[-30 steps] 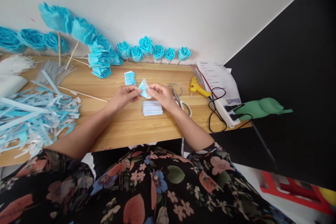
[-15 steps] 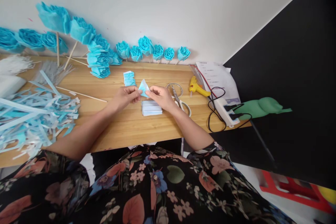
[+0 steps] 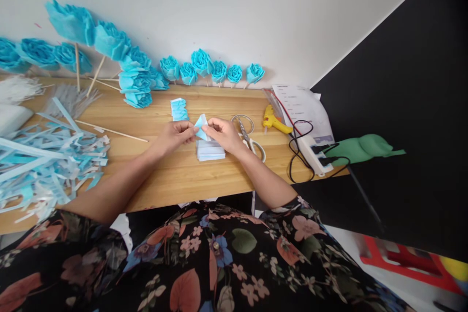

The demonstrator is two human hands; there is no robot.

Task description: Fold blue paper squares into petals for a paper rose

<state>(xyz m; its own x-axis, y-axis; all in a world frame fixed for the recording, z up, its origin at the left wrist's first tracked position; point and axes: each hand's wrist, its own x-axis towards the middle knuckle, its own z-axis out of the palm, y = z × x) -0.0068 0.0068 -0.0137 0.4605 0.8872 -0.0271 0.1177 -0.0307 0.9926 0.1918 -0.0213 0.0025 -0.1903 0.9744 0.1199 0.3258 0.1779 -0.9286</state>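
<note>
A small light-blue and white piece of fabric-like sheet [image 3: 201, 126], folded to a point at the top, is pinched between my two hands. My left hand [image 3: 179, 134] grips its left side with thumb and fingers. On its right edge, the thumb and fingers of my right hand [image 3: 222, 132] are closed. Just below lies a stack of pale rectangular pieces [image 3: 211, 152] on the wooden table. Behind my left hand rests a small pile of folded blue pieces [image 3: 179, 109]. Scissors with white handles [image 3: 245, 135] lie right of my right hand.
Blue artificial roses [image 3: 201, 62] on sticks lean along the wall. Shredded blue and white strips [image 3: 51, 161] heap at left, near a thin stick [image 3: 113, 131]. At right are a yellow glue gun [image 3: 274, 121], papers [image 3: 302, 102] and a power strip [image 3: 315, 156] with black cables.
The folded piece has tilted and dropped slightly between my fingers, its tip leaning more to the right. Both hands keep hold of it. The view has shifted slightly.
</note>
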